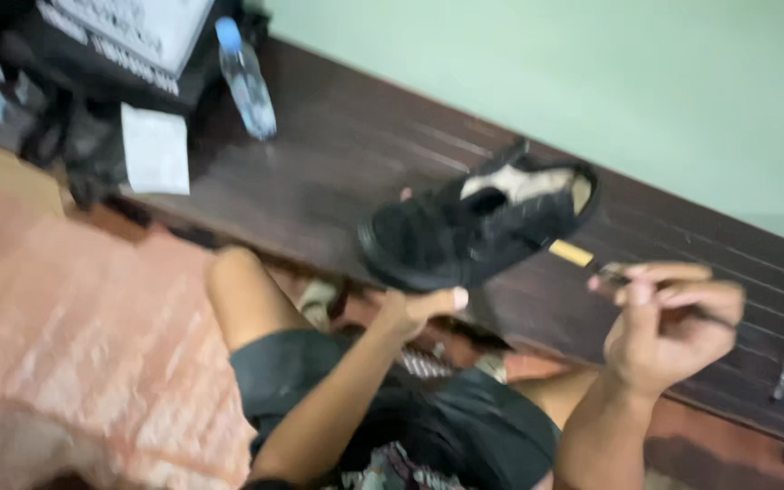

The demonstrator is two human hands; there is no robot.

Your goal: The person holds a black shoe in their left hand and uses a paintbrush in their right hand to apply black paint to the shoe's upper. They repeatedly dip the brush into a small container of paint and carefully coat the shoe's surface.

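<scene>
Above the dark counter (338, 154), the left hand (415, 308) grips a black shoe (478, 227) from beneath, tilted for access, while the right hand (669, 331) beside it pinches a thin tool (614, 272).

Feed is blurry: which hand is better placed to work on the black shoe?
Probably the right hand: it pinches a thin tool beside the black shoe, while the left hand is occupied gripping it.

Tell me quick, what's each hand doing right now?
Left hand: closed, holding up a black shoe from underneath.
Right hand: closed on a thin brush-like tool; too blurred to say exactly what it is.
</scene>
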